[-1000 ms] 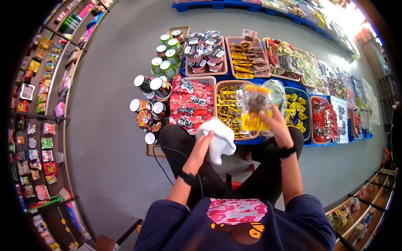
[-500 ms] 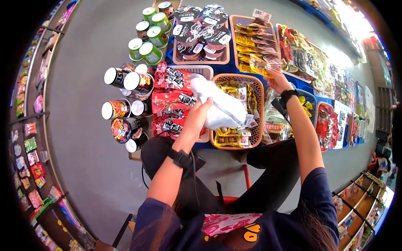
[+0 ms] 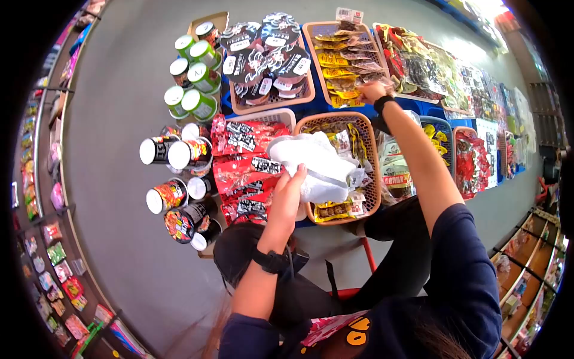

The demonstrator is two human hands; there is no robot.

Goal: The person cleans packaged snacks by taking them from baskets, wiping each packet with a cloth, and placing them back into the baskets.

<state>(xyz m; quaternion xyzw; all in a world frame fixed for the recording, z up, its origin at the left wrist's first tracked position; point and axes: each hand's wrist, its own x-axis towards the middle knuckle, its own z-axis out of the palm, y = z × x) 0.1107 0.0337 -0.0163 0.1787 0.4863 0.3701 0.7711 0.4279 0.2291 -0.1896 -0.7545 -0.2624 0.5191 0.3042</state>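
Note:
My left hand (image 3: pixel 289 190) is closed around a bunched white cloth (image 3: pixel 320 173) with a grey stripe. The cloth hangs over red snack bags (image 3: pixel 244 164) and a peach-coloured basket (image 3: pixel 374 179) of yellow packets, covering part of both. My right hand (image 3: pixel 375 91) is at the near right corner of another peach basket (image 3: pixel 312 60), which holds rows of yellow-and-brown snack packets (image 3: pixel 333 60). Its fingers are closed on the end of a snack packet (image 3: pixel 372 78) there; the fingertips are partly hidden.
Noodle cups (image 3: pixel 156 150) and green cups (image 3: pixel 200 105) stand at the left. Black-lidded bowls (image 3: pixel 263 63) fill a basket at the back. A blue basket (image 3: pixel 449 149) and red packets (image 3: pixel 470 161) lie to the right. Shelves (image 3: pixel 60 239) line the left side.
My right hand has lowered the snack packet among the others in the basket. My left hand still holds the cloth. The whole view has shifted slightly.

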